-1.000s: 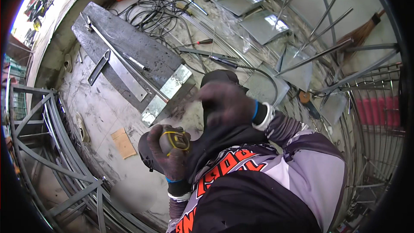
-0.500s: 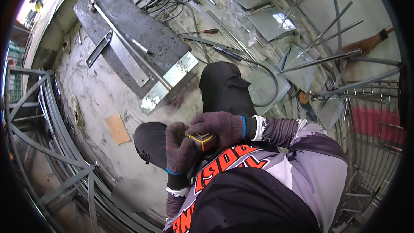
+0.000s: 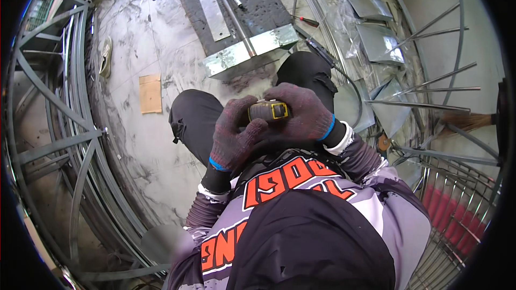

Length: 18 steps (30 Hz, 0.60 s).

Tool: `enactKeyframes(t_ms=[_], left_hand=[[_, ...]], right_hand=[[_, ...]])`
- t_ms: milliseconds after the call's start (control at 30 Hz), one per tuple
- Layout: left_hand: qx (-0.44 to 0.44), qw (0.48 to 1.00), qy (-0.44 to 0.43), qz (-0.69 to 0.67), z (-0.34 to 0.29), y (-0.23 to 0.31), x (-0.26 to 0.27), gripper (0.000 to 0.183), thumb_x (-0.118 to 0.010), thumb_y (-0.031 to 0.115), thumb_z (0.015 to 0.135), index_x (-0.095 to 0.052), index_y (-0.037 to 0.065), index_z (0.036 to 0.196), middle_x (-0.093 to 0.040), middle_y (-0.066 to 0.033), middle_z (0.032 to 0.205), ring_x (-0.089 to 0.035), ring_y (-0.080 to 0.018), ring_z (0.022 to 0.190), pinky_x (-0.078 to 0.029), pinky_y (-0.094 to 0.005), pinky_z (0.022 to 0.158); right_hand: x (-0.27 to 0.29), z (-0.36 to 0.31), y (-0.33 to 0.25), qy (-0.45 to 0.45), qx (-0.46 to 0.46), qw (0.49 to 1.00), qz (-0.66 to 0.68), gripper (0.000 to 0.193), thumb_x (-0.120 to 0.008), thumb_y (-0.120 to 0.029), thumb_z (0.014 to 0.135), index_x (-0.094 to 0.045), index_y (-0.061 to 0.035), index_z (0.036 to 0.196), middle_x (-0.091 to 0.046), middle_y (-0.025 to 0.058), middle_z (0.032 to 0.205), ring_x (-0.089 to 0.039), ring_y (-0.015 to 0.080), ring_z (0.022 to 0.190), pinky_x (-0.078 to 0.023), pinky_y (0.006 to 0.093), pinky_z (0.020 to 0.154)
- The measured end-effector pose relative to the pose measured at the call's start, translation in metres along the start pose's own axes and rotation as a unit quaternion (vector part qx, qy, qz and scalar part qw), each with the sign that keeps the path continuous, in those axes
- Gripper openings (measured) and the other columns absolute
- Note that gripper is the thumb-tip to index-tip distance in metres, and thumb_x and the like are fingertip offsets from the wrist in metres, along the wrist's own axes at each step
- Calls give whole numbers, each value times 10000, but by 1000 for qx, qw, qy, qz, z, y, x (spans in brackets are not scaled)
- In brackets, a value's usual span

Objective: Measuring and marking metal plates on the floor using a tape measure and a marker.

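Observation:
A black-and-yellow tape measure (image 3: 269,111) is between my two gloved hands, in front of my torso and above my knees. My left hand (image 3: 234,131) grips its left end with fingers and thumb curled. Around its far and right side is my right hand (image 3: 307,111), also closed on it. Both gloves are dark knitted ones with blue cuffs. No drawn-out blade shows. Beyond my knees, a shiny metal channel (image 3: 252,53) lies across the near end of a dark slab (image 3: 260,8), with a metal rod (image 3: 228,8) and a square (image 3: 211,8) on the slab.
Steel frames and long bars (image 3: 80,123) line the left side. A cardboard piece (image 3: 150,94) and a shoe (image 3: 106,56) lie on the floor. Right of the slab are a screwdriver (image 3: 309,21), a cable, glass-like sheets (image 3: 365,2), protruding rods (image 3: 424,104) and a broom (image 3: 467,122).
My view has shifted, so the slab and floor things appear higher. Both hands have moved away from my torso, and the tape measure has turned and shows more of its case.

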<state>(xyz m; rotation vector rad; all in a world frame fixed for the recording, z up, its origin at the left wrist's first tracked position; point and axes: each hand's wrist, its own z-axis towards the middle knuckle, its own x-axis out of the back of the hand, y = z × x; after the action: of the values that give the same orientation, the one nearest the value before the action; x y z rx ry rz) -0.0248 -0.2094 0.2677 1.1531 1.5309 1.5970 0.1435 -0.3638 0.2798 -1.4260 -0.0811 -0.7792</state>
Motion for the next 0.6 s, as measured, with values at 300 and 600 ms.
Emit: enactKeyframes(t_ms=[300,600], left_hand=[[77,974,-16,-210,-9,-6,-2,395,-726,182,1032,-576,-1,1347,-684,-112,1238,-652,-161,1132,-548,-322,974],[29,977,-10,-213,2,4,-9,460,-788,156,982,-572,1,1357,-684,-100,1243,-654,-162,1130,-561,-322,970]], right_hand=[[-6,-18,-1,2,-117,982,150,643,-991,-218,760,-665,-13,1275,-730,96,1165,-703,157,1064,-585,345,935],[-3,-14,-7,60,-133,978,148,813,-1000,-221,744,-581,-49,1419,-684,116,1286,-638,171,1223,-527,355,1058]])
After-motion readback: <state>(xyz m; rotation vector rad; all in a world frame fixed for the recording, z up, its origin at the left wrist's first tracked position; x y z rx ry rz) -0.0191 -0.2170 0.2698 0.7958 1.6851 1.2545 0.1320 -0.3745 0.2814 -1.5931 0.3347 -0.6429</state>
